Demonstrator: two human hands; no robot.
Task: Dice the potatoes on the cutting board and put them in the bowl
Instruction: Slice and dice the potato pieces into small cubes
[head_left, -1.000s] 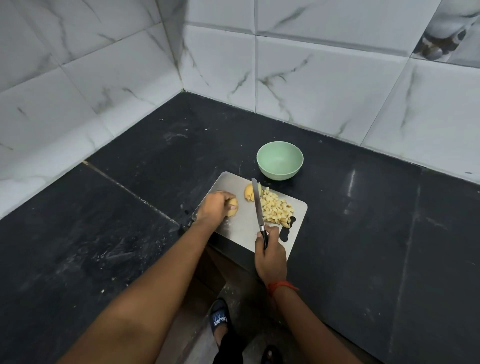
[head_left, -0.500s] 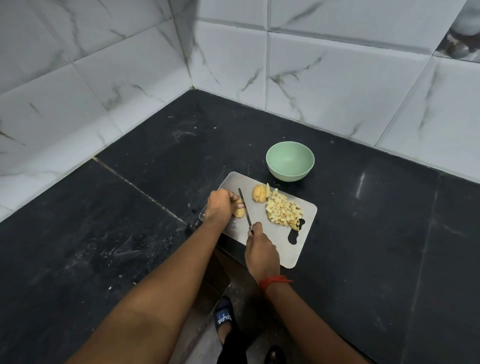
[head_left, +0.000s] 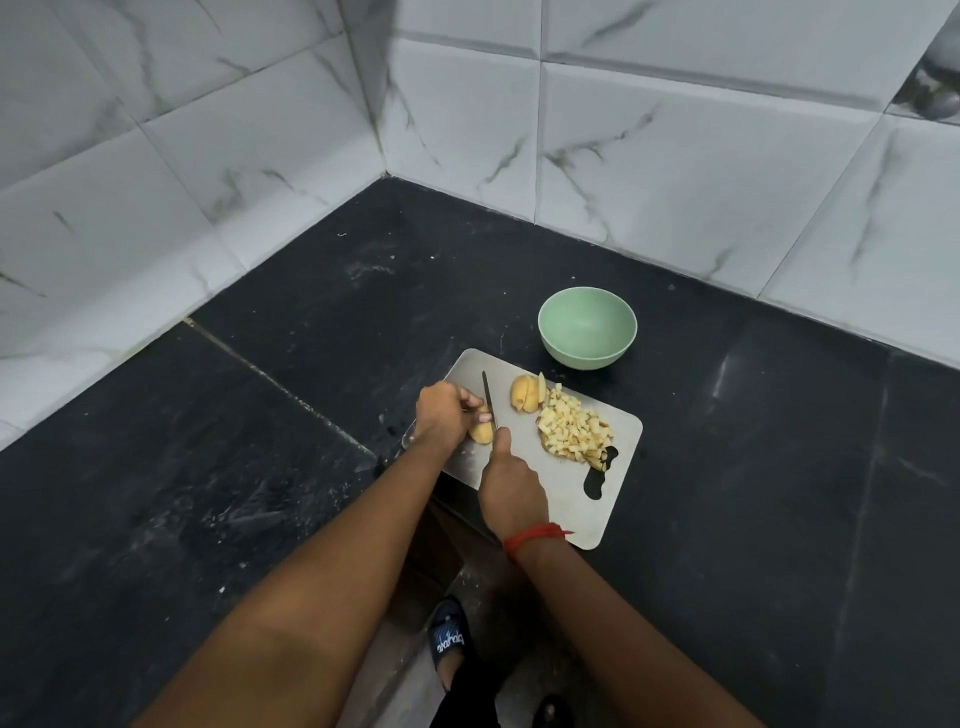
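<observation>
Pinning potato piece (head_left: 482, 432) to left side of metal cutting board (head_left: 571, 499) with left hand (head_left: 441, 415), fingers curled over it. Gripped knife (head_left: 487, 397) handle in right hand (head_left: 511, 488), blade beside fingertips. Judged piece firm, light, slippery-wet: best held from above, flat side down. Noted diced pile (head_left: 574, 428) right, green bowl (head_left: 582, 358) beyond.

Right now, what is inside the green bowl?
Nothing shows inside the bowl: only its bare green bottom. The near inner wall is hidden by the rim. The diced potato lies on the board.
</observation>
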